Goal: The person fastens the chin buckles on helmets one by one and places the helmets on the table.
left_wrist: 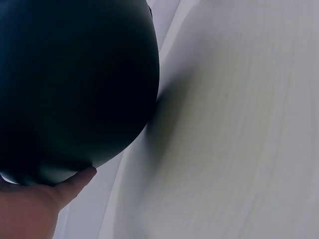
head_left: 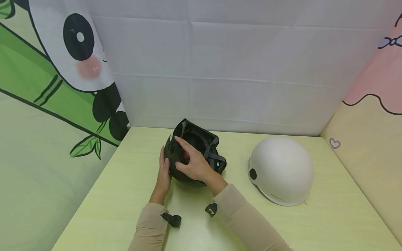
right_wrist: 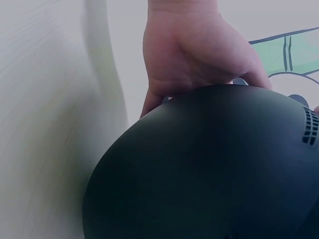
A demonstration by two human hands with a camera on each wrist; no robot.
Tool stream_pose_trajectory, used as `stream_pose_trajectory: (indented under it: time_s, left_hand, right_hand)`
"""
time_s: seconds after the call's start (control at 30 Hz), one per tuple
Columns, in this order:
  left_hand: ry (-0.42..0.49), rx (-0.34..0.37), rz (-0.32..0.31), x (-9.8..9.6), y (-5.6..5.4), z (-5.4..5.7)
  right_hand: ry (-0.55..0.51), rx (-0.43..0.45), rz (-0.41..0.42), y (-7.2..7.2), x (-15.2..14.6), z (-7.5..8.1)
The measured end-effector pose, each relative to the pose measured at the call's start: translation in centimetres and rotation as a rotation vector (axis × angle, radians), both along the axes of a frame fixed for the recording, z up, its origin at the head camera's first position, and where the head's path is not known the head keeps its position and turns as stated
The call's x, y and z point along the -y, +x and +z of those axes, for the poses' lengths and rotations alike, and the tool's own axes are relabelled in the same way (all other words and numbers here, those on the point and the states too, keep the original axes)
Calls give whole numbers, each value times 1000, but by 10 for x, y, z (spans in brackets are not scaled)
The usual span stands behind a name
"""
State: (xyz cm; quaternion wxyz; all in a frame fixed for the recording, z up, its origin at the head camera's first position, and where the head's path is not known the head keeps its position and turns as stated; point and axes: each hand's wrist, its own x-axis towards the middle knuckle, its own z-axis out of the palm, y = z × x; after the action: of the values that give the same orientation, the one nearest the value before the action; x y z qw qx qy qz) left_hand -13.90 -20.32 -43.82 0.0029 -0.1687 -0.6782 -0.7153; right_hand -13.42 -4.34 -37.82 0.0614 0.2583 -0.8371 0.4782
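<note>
A black helmet (head_left: 191, 179) sits tilted on the table, its hollow side turned up and to the right, so the dark lining and a grey strap (head_left: 208, 148) show. Against its left side lies my left hand (head_left: 164, 176), fingers straight along the shell. The left wrist view shows one digit of the left hand (left_wrist: 37, 206) touching the helmet's smooth surface. Over the opening reaches my right hand (head_left: 196, 165), thumb and forefinger spread apart. A small red patch shows between them inside the helmet. In the right wrist view the fingertips of the right hand (right_wrist: 194, 55) are partly hidden behind the shell.
A white helmet (head_left: 282, 170) with a dark round spot on its side rests dome-up on the right of the pale wooden table (head_left: 339, 209). White cloth (head_left: 232, 69) hangs behind, and printed cartoon panels stand at left and right.
</note>
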Motion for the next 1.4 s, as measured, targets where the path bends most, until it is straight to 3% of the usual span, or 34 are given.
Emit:
stream_pose_trajectory:
  time_s: [0.13,0.37,0.57,1.2,1.4]
  left_hand:
    - [-74,-18,53,0,2,7]
    - [-198,-54,139,10,-15,-16]
    - [-255,-33,169,13,-11,-2]
    - [-381,-131,232,17,-12,20]
    - [-421,-131,223,18,-13,25]
  right_hand:
    - [-4,14,-17,1,0,1]
    - [-31,57,-34,3,0,3]
    - [-66,96,-48,4,-1,2]
    - [-343,139,46,2,-2,-4]
    - [-421,113,102,13,-3,12]
